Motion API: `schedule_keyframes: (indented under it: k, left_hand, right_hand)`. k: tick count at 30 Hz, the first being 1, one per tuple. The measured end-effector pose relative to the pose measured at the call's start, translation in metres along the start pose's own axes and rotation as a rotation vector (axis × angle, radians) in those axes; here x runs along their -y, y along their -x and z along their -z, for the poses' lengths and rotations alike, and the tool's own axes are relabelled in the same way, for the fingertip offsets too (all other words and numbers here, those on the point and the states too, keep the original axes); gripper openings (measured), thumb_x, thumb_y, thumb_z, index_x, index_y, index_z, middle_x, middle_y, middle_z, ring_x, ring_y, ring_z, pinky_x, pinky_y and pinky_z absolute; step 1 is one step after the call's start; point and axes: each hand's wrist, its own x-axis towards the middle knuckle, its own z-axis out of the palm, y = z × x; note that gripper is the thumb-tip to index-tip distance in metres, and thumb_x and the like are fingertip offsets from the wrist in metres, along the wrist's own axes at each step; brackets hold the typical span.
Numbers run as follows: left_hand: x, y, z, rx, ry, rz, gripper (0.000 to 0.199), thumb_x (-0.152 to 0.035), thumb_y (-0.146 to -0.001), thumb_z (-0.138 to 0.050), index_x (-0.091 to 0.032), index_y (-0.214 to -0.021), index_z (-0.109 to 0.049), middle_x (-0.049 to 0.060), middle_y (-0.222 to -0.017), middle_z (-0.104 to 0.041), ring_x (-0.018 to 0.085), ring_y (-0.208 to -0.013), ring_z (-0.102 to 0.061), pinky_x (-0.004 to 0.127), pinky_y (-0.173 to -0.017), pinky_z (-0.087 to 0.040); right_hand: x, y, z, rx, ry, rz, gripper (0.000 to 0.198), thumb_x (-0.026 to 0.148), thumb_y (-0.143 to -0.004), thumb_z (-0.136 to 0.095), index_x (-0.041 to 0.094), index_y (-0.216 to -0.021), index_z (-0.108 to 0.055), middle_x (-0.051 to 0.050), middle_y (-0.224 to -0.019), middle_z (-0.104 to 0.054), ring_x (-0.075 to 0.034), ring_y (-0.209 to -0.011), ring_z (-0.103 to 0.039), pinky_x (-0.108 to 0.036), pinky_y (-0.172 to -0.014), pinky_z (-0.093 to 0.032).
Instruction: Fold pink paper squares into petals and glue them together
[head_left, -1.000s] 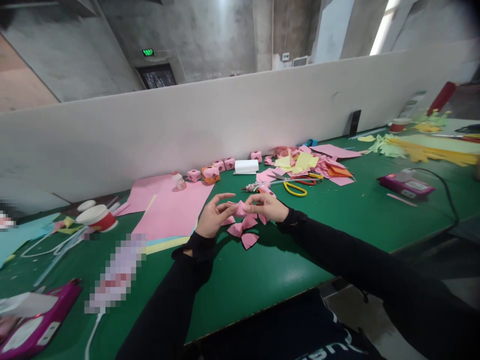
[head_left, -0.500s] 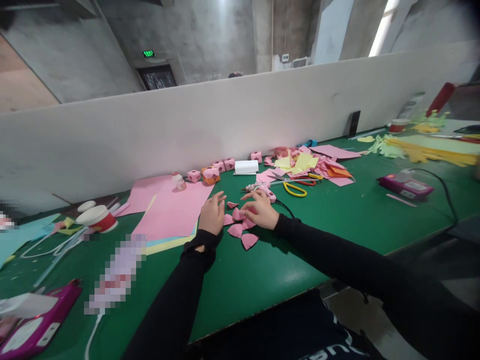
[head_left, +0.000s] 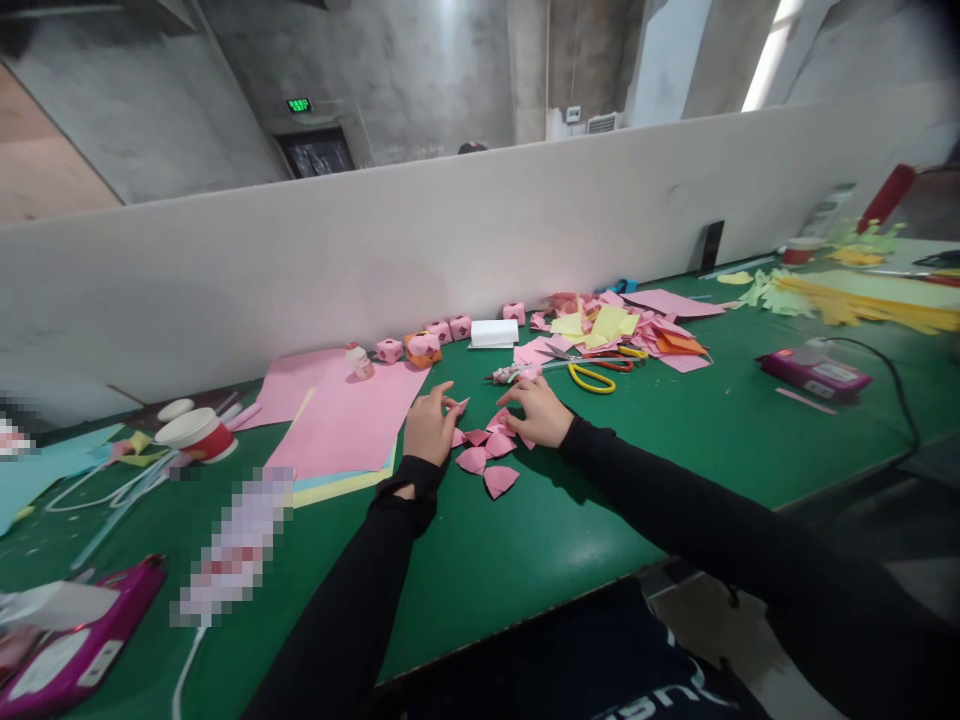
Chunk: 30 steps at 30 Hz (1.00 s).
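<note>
Between the thumb and fingers of my left hand, I pinch a small folded pink paper piece. To its right, my right hand hovers low over the pile with its fingers apart, the fingertips at or just above the paper. Several folded pink paper pieces with pointed corners lie loosely on the green table between and in front of my hands. Some of them are partly covered by my right fingers. Just behind that hand rests a pink glue gun.
Pink sheets and a small bottle are at left. Behind stand folded pink paper cubes and a white paper block. Paper scraps and yellow-handled scissors lie at right. A paper cup stands far left.
My left hand has taken up a pink paper piece. My right hand has shifted slightly right, and the loose pieces under the fingers have moved a little.
</note>
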Motion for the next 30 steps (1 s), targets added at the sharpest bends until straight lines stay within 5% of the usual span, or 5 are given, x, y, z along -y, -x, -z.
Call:
schedule_keyframes:
  k: [8, 21, 30]
  left_hand:
    - [-0.009, 0.002, 0.004, -0.062, 0.351, 0.183, 0.033, -0.026, -0.078, -0.059, -0.021, -0.11, -0.054, 0.003, -0.086, -0.07, 0.019, -0.082, -0.066, 0.033, -0.075, -0.048]
    - [-0.032, 0.004, 0.007, -0.003, 1.035, 0.537, 0.046, -0.033, -0.065, -0.074, -0.014, -0.103, -0.056, 0.002, -0.077, -0.065, 0.013, -0.068, -0.064, 0.035, -0.077, -0.054]
    - [-0.05, 0.009, 0.009, 0.043, 1.129, 0.596, 0.046, -0.028, -0.065, -0.075, -0.014, -0.104, -0.056, 0.002, -0.08, -0.065, 0.012, -0.071, -0.065, 0.033, -0.08, -0.054]
  right_hand:
    - [0.003, -0.003, 0.007, -0.103, -0.081, -0.021, 0.011, 0.019, -0.076, -0.058, 0.017, -0.079, -0.069, -0.008, -0.087, -0.067, -0.021, -0.086, -0.057, -0.035, -0.084, -0.039]
    - [0.023, 0.004, 0.018, -0.385, -0.616, -0.122, 0.02, 0.036, -0.083, -0.053, 0.019, -0.091, -0.06, -0.006, -0.087, -0.067, -0.015, -0.065, -0.06, -0.029, -0.062, -0.048]
    - [0.029, 0.005, 0.02, -0.45, -0.659, -0.018, 0.024, 0.018, -0.075, -0.055, 0.017, -0.099, -0.059, -0.006, -0.091, -0.065, -0.017, -0.083, -0.061, -0.029, -0.069, -0.051]
